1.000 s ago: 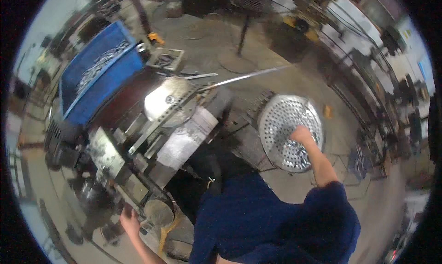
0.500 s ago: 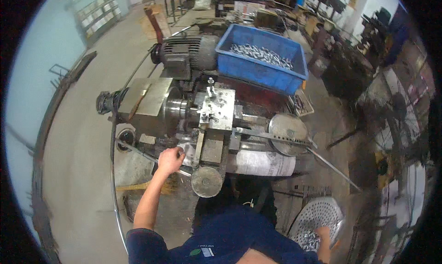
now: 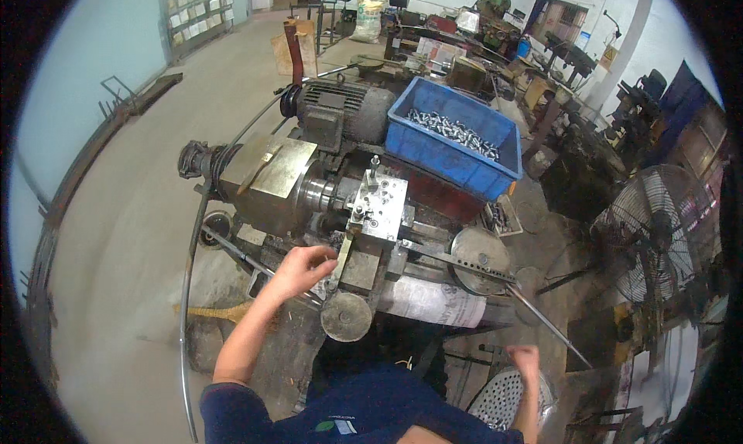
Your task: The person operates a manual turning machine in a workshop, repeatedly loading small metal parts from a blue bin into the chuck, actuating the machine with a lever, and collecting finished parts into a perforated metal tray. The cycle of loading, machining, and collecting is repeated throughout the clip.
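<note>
My left hand (image 3: 303, 274) is over the front of a small lathe, beside the narrow bar on its cross slide (image 3: 361, 264). Its fingers and thumb curve toward each other with a gap between them, and I see nothing held there. Just below that hand is a round metal disc (image 3: 346, 317). On the right, my right hand (image 3: 525, 359) is raised above a perforated metal basket (image 3: 495, 397) containing small shiny metal pieces. Its fingers are closed, and whatever they hold is hidden. The tool block (image 3: 381, 207) faces the chuck (image 3: 316, 195).
Behind the lathe stands a blue bin (image 3: 453, 157) of small metal parts, next to a motor (image 3: 344, 111). A larger round plate (image 3: 480, 260) and a long rod (image 3: 549, 324) extend to the right. A caged fan (image 3: 646, 231) stands farther right.
My right hand has risen out of the basket, now closed. My left hand has shifted right toward the cross slide, its fingers lifting. The view has tilted up, showing more of the room.
</note>
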`<state>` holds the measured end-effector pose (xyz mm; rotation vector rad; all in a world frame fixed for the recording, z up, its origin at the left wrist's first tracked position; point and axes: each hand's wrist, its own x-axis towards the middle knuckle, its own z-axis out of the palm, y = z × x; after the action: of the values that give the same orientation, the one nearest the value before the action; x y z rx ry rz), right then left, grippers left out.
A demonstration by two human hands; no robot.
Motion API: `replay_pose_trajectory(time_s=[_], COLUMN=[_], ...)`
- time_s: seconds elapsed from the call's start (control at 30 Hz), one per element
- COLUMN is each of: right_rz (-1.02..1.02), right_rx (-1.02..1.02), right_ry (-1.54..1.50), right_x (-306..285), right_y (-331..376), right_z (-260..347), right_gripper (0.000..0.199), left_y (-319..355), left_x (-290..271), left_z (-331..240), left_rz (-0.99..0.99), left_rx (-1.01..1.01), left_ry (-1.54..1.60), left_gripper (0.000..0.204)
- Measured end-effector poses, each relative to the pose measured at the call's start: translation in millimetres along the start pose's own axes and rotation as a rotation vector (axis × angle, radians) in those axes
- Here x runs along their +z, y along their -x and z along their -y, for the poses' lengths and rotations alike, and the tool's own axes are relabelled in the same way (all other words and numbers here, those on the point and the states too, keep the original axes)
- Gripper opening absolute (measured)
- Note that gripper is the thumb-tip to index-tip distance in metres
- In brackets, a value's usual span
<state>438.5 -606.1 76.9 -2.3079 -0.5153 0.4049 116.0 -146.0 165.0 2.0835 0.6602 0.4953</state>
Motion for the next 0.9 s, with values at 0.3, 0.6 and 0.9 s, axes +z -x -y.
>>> replay_pose_trajectory(time_s=[0.3,0.6,0.9], right_rz=[0.503,0.232,0.378], right_rx=[-1.140,-1.278,-1.315], right_ry=[-0.392,-0.118,-0.004], right_x=[134,148,162], right_y=[-7,13,1], right_z=[290,300,327], right_gripper=[0.043,0.040,0.034], left_y=[5,10,4], left_x=[78,73,62], left_z=[-30,-35,-15], left_rz=[0.550,0.102,-0.114], left_rx=[-0.235,-0.138,-0.099], left_ry=[0.985,0.829,0.427], left_gripper=[0.053,0.033,0.028])
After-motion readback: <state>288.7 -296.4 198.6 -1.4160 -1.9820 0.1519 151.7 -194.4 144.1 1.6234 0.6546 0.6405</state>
